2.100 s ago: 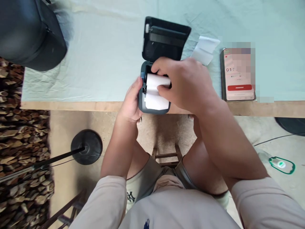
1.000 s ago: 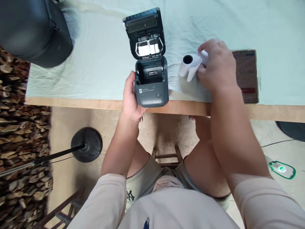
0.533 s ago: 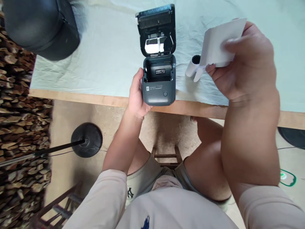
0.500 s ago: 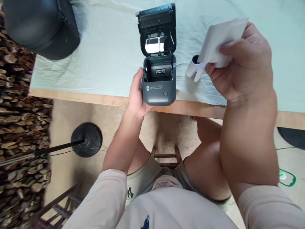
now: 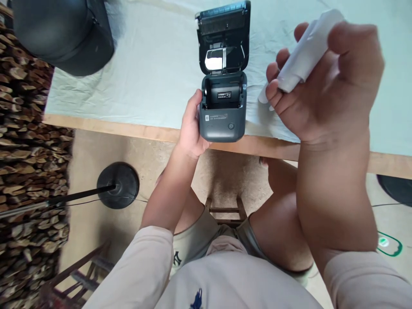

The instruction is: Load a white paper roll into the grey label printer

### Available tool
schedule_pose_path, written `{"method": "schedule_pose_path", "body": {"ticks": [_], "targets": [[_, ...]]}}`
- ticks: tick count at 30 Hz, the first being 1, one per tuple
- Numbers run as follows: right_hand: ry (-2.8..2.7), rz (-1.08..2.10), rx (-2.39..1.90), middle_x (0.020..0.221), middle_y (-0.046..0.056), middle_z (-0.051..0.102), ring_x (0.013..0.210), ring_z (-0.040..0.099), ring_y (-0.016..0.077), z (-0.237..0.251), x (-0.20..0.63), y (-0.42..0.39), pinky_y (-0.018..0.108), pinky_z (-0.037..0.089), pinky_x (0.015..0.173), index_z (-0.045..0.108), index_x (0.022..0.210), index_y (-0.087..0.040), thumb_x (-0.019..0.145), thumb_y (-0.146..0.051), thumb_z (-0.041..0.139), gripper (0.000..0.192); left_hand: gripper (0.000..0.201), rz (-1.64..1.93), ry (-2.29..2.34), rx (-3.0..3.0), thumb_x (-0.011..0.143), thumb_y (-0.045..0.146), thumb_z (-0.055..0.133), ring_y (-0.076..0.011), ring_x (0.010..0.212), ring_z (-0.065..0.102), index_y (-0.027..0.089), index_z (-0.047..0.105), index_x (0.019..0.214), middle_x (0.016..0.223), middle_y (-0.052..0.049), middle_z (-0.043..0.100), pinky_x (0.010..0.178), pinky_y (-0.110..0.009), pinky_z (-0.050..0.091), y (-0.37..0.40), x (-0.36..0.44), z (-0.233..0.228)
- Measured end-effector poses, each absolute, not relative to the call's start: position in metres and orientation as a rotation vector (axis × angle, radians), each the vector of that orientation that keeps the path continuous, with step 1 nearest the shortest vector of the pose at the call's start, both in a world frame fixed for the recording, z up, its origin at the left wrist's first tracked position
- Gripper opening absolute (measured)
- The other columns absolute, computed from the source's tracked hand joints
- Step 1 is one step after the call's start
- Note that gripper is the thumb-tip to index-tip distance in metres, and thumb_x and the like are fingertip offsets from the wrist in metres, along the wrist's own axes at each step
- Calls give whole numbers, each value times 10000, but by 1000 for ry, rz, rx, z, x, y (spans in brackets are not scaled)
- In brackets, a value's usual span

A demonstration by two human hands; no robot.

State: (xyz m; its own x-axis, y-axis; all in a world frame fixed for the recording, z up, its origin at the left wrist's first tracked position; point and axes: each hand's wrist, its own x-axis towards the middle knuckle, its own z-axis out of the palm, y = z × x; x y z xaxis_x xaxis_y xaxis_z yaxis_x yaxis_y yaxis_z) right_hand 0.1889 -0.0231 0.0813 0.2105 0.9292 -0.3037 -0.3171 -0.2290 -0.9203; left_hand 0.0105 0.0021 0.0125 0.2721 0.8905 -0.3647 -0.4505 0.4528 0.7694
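Observation:
A dark label printer point(image 5: 222, 124) is in my left hand point(image 5: 192, 131), thumb along its left side and the other fingers hidden beneath. Its lid point(image 5: 238, 34) stands raised, and the paper bay point(image 5: 222, 103) holds no roll. To the right, my right hand point(image 5: 334, 86) is turned palm up with a curled piece of white paper point(image 5: 309, 49) between thumb and fingers. Beyond the fingertips, a white object point(image 5: 263, 95) lies on the cloth, mostly covered by the hand.
A pale green cloth point(image 5: 154, 64) covers the table, whose wooden edge point(image 5: 141, 131) runs in front of me. A black bag-like object point(image 5: 64, 38) stands at the back left. Below are a round black stand base point(image 5: 119, 184), a wooden stool point(image 5: 225, 210) and stacked firewood point(image 5: 28, 171).
The white paper was a flat sheet in my right hand and is now curled up, with the palm turned upward. The printer has shifted slightly right in view.

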Motion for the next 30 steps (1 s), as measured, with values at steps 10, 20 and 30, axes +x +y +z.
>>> {"method": "schedule_pose_path", "body": {"ticks": [10,20,30], "targets": [[-768,1095,-1087,875,-43,527,840,680,112,71,176,-28,259,602,716,467,1106,-252,655,-128,546,474,554,974,860,541,898,609,441,-334,1247,596,172,600,1199,1058,-60,721,936,-413,578,0,14,17],[-1745,67,-1357,975,4,646,811,648,163,52,164,-31,315,476,710,523,1056,-233,680,-190,557,380,431,882,781,692,915,562,447,-286,1340,522,199,643,1042,1070,-43,744,1048,-334,526,-3,11,11],[-1915,136,-1748,865,38,652,877,621,272,56,158,-29,452,423,873,511,918,-238,677,-208,536,244,310,928,735,669,959,437,444,-255,1402,452,177,602,1015,1136,-41,687,1102,-375,486,-6,13,13]]}}
